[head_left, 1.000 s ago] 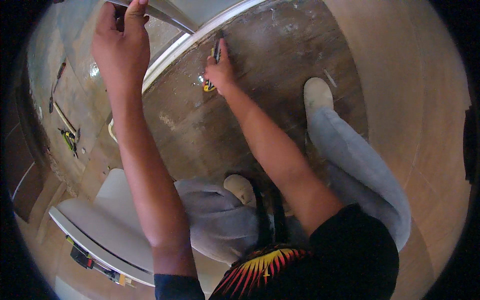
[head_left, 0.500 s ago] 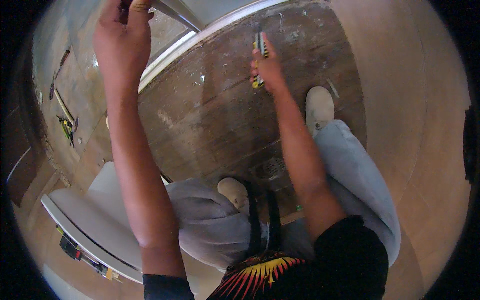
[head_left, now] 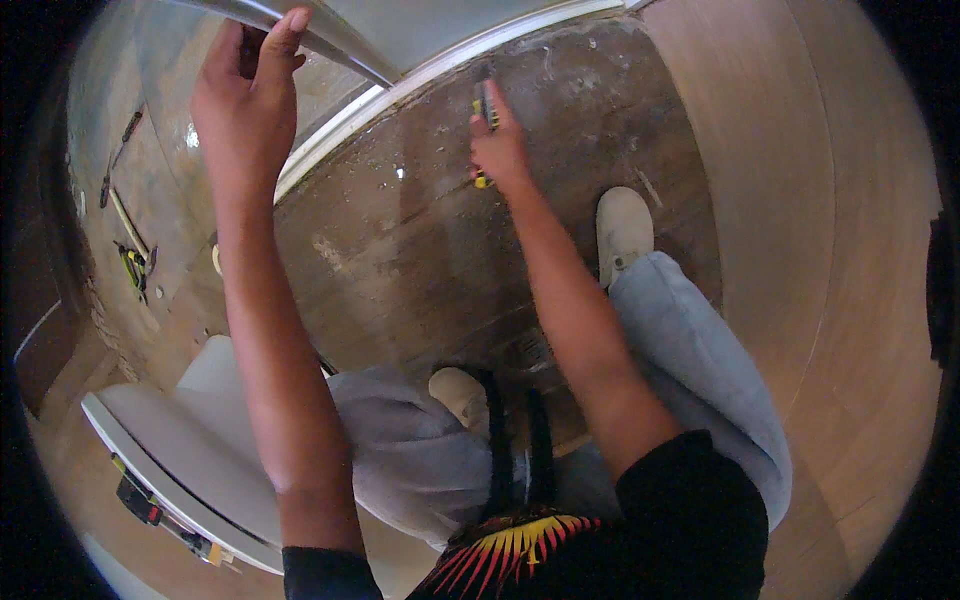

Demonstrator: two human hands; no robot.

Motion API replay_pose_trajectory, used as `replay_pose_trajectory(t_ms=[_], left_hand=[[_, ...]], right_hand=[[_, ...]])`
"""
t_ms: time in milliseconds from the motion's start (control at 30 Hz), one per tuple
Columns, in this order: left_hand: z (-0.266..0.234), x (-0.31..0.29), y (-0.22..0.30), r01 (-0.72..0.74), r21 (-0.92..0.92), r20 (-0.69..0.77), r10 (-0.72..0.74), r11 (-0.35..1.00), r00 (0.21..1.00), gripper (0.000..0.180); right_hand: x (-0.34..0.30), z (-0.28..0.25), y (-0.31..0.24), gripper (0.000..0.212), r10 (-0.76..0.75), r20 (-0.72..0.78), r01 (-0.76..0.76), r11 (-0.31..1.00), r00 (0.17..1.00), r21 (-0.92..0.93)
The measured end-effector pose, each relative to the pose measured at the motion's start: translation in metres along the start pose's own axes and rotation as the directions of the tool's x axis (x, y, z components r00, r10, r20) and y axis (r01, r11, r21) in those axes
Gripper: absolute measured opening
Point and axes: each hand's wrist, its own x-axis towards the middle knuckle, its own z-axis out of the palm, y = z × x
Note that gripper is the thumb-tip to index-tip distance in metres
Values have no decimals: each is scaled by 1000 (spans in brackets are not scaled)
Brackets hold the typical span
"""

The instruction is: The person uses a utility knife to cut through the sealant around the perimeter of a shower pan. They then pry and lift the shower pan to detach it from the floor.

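Note:
My left hand (head_left: pixel 250 85) is closed round a silver metal bar (head_left: pixel 340 50) at the upper left, thumb on top; the bar slopes down to a white sill. My right hand (head_left: pixel 500 150) is wrapped round a utility knife (head_left: pixel 482 181) with a yellow and black handle. Its forefinger lies along the top of the knife, pointing at the far edge of the floor. The knife's tip is near the dirty brown floor, beside the white sill (head_left: pixel 430 70); whether it touches cannot be made out.
On the tiles at left lie a screwdriver (head_left: pixel 122 155), a hammer (head_left: pixel 128 218) and green-handled pliers (head_left: pixel 130 270). A white curved fixture (head_left: pixel 185 440) stands by my left leg, a black and red tool (head_left: pixel 140 502) beyond it. A raised brown ledge (head_left: pixel 780 200) runs along the right. Debris dots the floor.
My right hand, with the knife, has shifted left and slightly nearer. My left hand sits a little lower in view, still on the bar. The whole view has shifted slightly.

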Motion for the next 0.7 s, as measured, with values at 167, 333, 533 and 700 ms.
replay_pose_trajectory(t_ms=[167,333,533,700], left_hand=[[7,1,6,-39,-53,2,39,998,999,33],[10,-3,17,24,102,-39,-20,994,999,32],[2,2,-7,-48,-91,-57,43,995,997,30],[10,-1,11,-9,65,-14,10,998,1000,31]], right_hand=[[6,-29,-9,62,89,-95,-95,994,991,-51],[12,-35,-12,63,7,-34,-15,970,999,-245],[6,-49,-24,61,166,58,-161,983,984,-83],[11,-30,4,58,27,-143,-37,997,989,-64]])
